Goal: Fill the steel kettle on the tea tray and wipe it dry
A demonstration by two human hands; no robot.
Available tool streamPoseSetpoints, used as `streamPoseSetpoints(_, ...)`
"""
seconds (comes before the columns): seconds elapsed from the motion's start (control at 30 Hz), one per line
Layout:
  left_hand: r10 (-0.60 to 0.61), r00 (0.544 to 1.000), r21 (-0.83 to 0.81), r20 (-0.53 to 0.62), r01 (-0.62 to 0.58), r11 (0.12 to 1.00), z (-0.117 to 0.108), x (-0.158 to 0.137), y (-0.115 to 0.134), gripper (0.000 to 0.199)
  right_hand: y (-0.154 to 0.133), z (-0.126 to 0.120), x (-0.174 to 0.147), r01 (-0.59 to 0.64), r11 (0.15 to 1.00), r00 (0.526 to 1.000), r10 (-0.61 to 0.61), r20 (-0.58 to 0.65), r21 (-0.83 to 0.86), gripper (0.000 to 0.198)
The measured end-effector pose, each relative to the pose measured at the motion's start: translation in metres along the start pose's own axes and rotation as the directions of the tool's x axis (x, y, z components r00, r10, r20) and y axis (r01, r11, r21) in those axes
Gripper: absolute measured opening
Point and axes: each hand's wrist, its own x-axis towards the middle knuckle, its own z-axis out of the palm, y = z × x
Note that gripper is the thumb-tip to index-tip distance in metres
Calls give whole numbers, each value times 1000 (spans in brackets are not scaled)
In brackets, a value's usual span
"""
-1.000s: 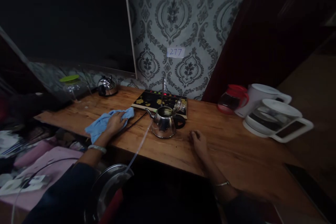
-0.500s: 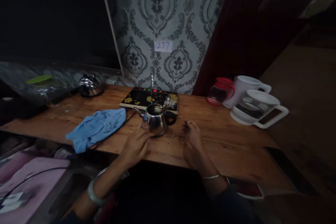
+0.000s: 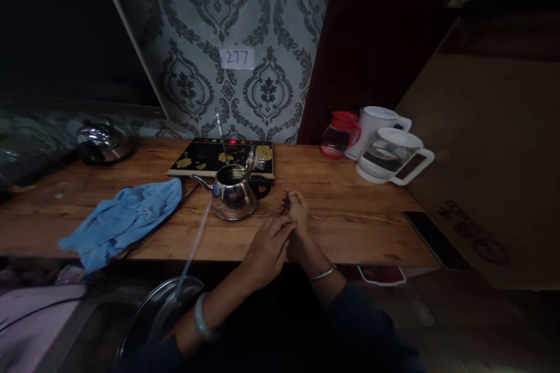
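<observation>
A shiny steel kettle [image 3: 235, 201] with a black handle and a thin spout stands on the wooden table, its lid [image 3: 256, 158] tipped up. To the right of it is my right hand [image 3: 298, 213], fingers curled inward; whether they hold anything is hidden. My left hand [image 3: 268, 247] lies across to my right hand, its fingers stretched out and meeting it near the wrist. A clear tube [image 3: 195, 242] slopes from beside the kettle down to a metal basin [image 3: 131, 326] below the table edge.
Behind the kettle lies a black cooker panel [image 3: 203, 156] with a red light. A blue cloth [image 3: 126, 213] and another steel kettle [image 3: 105, 143] are leftward. A red-lidded jug [image 3: 339, 137], a white jug [image 3: 370, 119], a clear jug [image 3: 382, 157] and a dark flat slab [image 3: 433, 239] are rightward.
My left hand has left the kettle's front and moved right, onto my right hand. The view has swung right, so the tabletop things appear further left. The tube and basin show more clearly.
</observation>
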Motion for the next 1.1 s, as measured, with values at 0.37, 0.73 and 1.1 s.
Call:
streamPoseSetpoints(0.37, -146, 988, -16, 58, 147, 989, -4, -12, -1, 50, 10, 6, -11, -38, 998, 999, 36, 33, 41, 38)
streamPoseSetpoints(0.73, -176, 982, -89, 67, 182, 979, -11, -12, 1, 55, 8, 4, -14, 8, 1000, 999, -8, 52, 0, 33)
streamPoseSetpoints(1.1, -224, 969, -181, 102, 239, 954, -19, -17, -1, 40, 13, 6, -19, -33, 999, 997, 33, 68, 0, 30)
